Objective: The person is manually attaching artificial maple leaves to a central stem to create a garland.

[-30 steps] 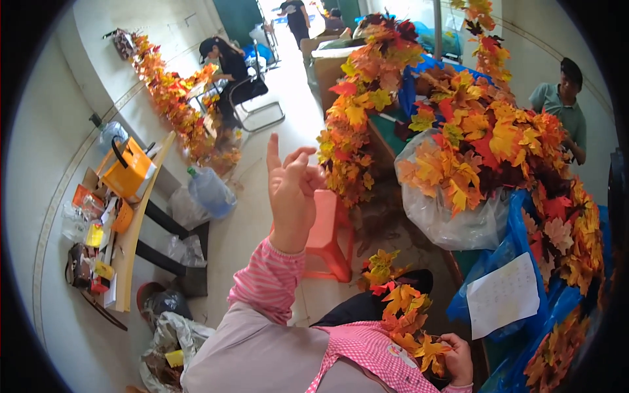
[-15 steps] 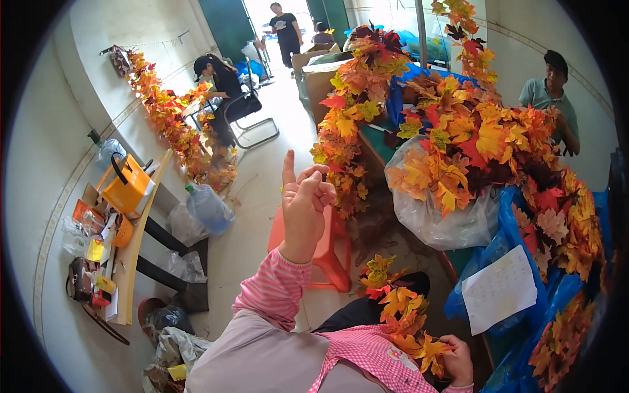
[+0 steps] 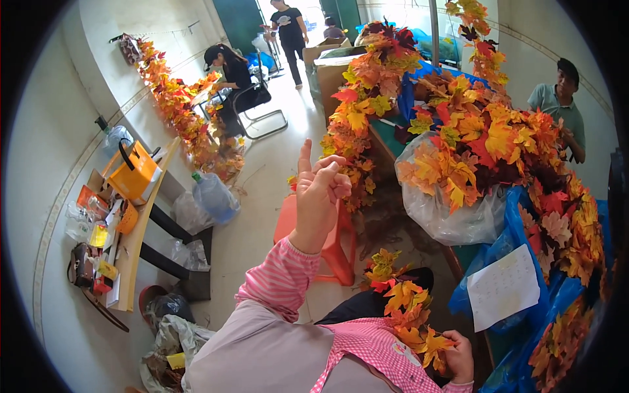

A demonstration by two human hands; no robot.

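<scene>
Raised left hand has curled its fingers, holding nothing; right hand grips leaf garland.

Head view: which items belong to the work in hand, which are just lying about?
In hand:
- right hand holds the leaf garland on the lap
- left hand, raised, holds nothing visible
- leaf heap and clear bag of leaves

Lying about:
- orange stool
- water jug
- orange bag
- paper sheet

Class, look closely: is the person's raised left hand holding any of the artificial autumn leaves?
No. The left hand is raised with nothing in it, while the right hand holds the leaf garland.
</scene>
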